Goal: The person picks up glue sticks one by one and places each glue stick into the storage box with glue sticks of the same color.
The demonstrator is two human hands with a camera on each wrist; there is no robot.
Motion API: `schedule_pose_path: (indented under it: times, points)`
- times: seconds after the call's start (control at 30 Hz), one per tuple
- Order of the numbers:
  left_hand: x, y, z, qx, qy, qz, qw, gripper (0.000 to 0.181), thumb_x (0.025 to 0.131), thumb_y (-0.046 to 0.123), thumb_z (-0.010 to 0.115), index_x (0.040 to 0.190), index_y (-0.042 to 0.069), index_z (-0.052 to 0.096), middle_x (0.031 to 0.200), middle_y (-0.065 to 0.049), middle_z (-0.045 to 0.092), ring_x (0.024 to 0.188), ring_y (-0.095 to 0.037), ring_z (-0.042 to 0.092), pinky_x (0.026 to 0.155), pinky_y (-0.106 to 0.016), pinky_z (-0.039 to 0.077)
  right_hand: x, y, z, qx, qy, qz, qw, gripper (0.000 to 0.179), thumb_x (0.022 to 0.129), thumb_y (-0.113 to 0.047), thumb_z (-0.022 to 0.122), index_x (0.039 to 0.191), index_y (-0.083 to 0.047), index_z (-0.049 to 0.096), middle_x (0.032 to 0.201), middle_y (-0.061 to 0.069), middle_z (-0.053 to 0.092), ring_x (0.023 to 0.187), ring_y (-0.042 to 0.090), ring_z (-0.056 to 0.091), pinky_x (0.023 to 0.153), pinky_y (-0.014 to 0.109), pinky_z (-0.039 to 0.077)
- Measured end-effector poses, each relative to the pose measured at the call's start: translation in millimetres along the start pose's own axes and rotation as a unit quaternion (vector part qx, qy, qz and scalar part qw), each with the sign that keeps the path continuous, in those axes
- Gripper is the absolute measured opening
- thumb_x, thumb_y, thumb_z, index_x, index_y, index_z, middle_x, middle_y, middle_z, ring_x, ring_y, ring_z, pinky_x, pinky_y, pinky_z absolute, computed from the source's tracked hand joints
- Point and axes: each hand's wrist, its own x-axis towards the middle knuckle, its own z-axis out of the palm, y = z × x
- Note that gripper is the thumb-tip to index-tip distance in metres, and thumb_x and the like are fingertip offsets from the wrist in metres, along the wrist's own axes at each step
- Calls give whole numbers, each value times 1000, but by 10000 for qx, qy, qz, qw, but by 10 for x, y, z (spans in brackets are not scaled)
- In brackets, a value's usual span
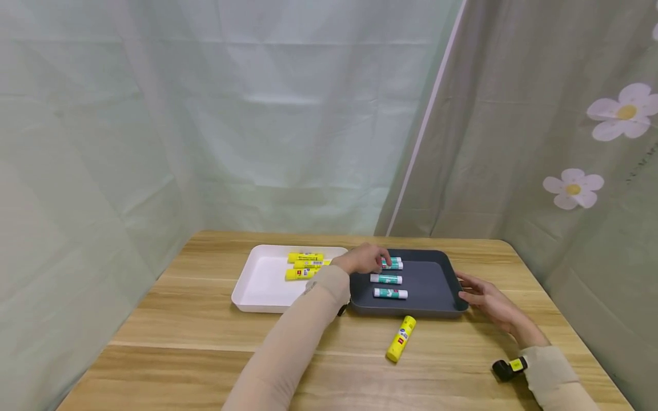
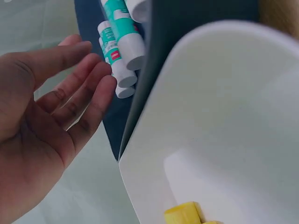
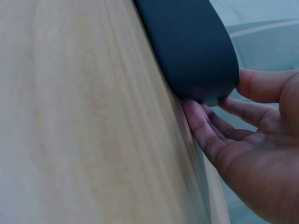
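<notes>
In the head view, my left hand [image 1: 364, 258] reaches over the left side of a dark grey tray [image 1: 432, 285]. Its fingers are loosely bent beside several green-and-white glue sticks [image 1: 390, 293] lying in that tray. The left wrist view shows a gap between thumb and fingers of the left hand [image 2: 60, 102], with nothing held, close to the green glue sticks [image 2: 110, 51]. My right hand [image 1: 490, 302] grips the dark tray's right end. In the right wrist view, the thumb of the right hand [image 3: 257, 126] touches the tray wall [image 3: 196, 51], with fingers at its lower edge.
Left of the dark tray stands a white tray [image 1: 262, 282] with several yellow glue sticks [image 1: 305, 257], partly covered by the left arm. Another yellow glue stick [image 1: 401, 339] lies on the wooden table [image 1: 169, 354] in front of the dark tray. Curtains [image 1: 308, 114] hang behind.
</notes>
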Motion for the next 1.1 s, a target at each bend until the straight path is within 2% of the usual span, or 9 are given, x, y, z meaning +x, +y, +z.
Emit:
schedule_pose_path:
  times: [0.2, 0.37, 0.57, 0.73, 0.93, 1.1]
  points:
    - [-42, -14, 0, -234, 81, 292, 9993, 27, 102, 1, 63, 126, 10, 72, 111, -7, 70, 96, -17, 65, 82, -27, 54, 3, 6, -11, 0, 21, 114, 9999, 71, 107, -16, 57, 163, 6, 18, 152, 38, 32, 121, 15, 50, 89, 24, 48]
    - [-158, 39, 1, -718, 237, 652, 9950, 26, 103, 1, 62, 127, 7, 71, 115, -11, 70, 106, -22, 66, 87, -29, 54, -2, 10, -13, -12, 28, 120, 9999, 70, 107, -15, 57, 163, 5, 19, 152, 39, 32, 121, 14, 50, 89, 23, 48]
    - [-309, 127, 47, -1309, 395, 756, 9877, 25, 105, 7, 61, 128, 9, 70, 122, -15, 69, 103, -21, 66, 81, -26, 54, 5, 5, -26, -77, 13, 111, 9999, 70, 108, -16, 56, 163, 5, 18, 153, 39, 32, 125, 20, 49, 89, 23, 48]
    - [-440, 200, 84, -1360, 388, 766, 9870, 26, 107, 13, 59, 131, 15, 69, 126, -13, 68, 106, -22, 67, 82, -25, 53, 6, 3, -42, -68, -18, 140, 9999, 70, 108, -16, 56, 164, 4, 18, 154, 39, 31, 127, 23, 49, 90, 22, 48]
    - [-579, 252, 172, -1293, 361, 854, 9873, 30, 108, 15, 58, 137, 11, 67, 125, -6, 69, 104, -12, 65, 86, -23, 52, -1, 15, -53, -19, -11, 119, 9999, 71, 107, -16, 57, 163, 4, 18, 152, 39, 32, 122, 16, 51, 89, 21, 48]
    - [-706, 274, 281, -1315, 383, 818, 9872, 31, 108, 18, 59, 137, 10, 66, 132, -5, 68, 102, -9, 61, 85, -23, 51, 0, 12, -53, 10, -57, 112, 9999, 71, 108, -15, 57, 163, 5, 17, 152, 39, 32, 123, 17, 51, 89, 22, 48]
